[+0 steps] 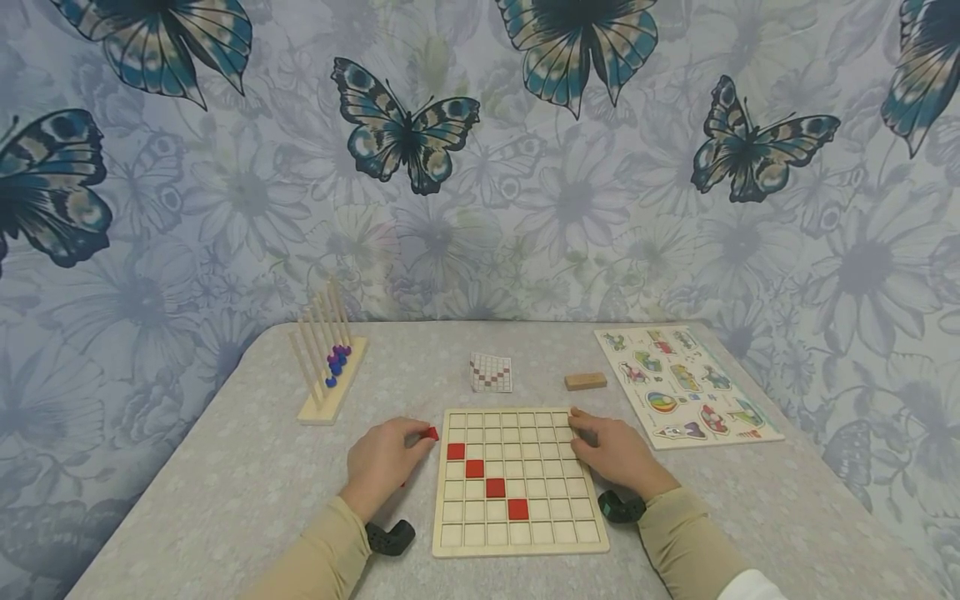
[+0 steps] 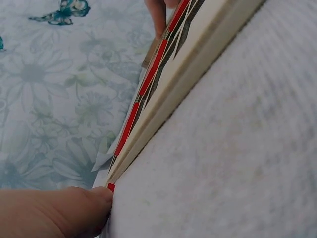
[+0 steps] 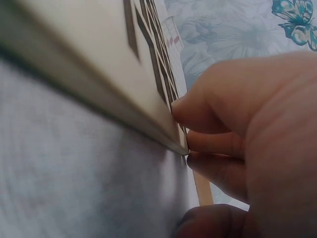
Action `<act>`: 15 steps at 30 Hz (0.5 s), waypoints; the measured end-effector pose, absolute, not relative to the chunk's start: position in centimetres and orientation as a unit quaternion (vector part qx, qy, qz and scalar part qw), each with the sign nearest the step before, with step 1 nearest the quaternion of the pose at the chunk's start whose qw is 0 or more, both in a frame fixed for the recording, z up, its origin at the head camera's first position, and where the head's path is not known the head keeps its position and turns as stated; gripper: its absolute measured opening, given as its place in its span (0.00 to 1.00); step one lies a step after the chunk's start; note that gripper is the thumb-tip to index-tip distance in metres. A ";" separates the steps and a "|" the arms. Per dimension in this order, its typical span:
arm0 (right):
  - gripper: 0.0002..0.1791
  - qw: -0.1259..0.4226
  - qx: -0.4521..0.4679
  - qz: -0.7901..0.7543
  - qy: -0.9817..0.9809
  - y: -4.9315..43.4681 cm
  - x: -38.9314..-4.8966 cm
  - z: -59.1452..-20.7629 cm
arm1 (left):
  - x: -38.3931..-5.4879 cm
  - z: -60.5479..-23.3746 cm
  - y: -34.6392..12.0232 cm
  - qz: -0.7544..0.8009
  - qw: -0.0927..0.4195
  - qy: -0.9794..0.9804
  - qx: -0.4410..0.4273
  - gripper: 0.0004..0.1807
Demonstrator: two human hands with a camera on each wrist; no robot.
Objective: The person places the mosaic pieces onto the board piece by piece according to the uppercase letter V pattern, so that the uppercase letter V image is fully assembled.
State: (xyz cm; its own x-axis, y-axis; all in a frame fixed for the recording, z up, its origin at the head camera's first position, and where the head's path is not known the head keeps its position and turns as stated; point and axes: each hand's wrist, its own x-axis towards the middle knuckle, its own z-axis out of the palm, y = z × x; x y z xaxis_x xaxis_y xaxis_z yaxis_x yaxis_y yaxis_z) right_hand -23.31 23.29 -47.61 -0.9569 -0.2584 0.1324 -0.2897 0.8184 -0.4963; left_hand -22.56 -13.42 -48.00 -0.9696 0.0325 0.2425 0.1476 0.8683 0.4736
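Note:
A wooden grid board (image 1: pixel 525 551) lies flat in the middle of the table, with several red square tiles in a diagonal line that steps down to the right. Beside its left edge my left hand (image 1: pixel 384 462) pinches a loose red tile (image 1: pixel 432 433) between thumb and fingers; in the left wrist view the tile (image 2: pixel 111 187) barely shows past the thumb. A sliver of red also peeks out below that hand. My right hand (image 1: pixel 618 448) holds the board's right edge near the far corner; in the right wrist view the thumb (image 3: pixel 184 110) lies on top, fingers at the side.
Behind the board stands a folded pattern card (image 1: pixel 491 372) with a small grid. A wooden block (image 1: pixel 585 382) lies to its right. A picture puzzle board (image 1: pixel 637 408) is at the right, and a peg stand (image 1: pixel 318 413) with blue and purple beads at the left.

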 end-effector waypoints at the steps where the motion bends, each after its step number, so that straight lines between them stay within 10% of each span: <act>1: 0.25 0.029 0.142 0.266 -0.953 23.3 -23.3 -47.6 | -22.6 -48.0 -13.4 -0.251 0.114 -0.960 -0.046 0.16; 15: 0.26 0.032 0.141 0.265 -0.954 23.1 -23.1 -47.3 | -22.4 -47.8 -13.4 -0.251 0.115 -0.960 -0.034 0.16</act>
State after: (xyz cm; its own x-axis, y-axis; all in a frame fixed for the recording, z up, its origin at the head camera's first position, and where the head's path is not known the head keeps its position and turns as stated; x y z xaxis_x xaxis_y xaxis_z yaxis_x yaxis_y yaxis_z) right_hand -23.13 23.09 -47.27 -0.9584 -0.2512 0.1353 -0.2849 0.8205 -0.4956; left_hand -22.43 -13.42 -47.77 -0.9713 0.0084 0.2378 0.1239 0.8711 0.4751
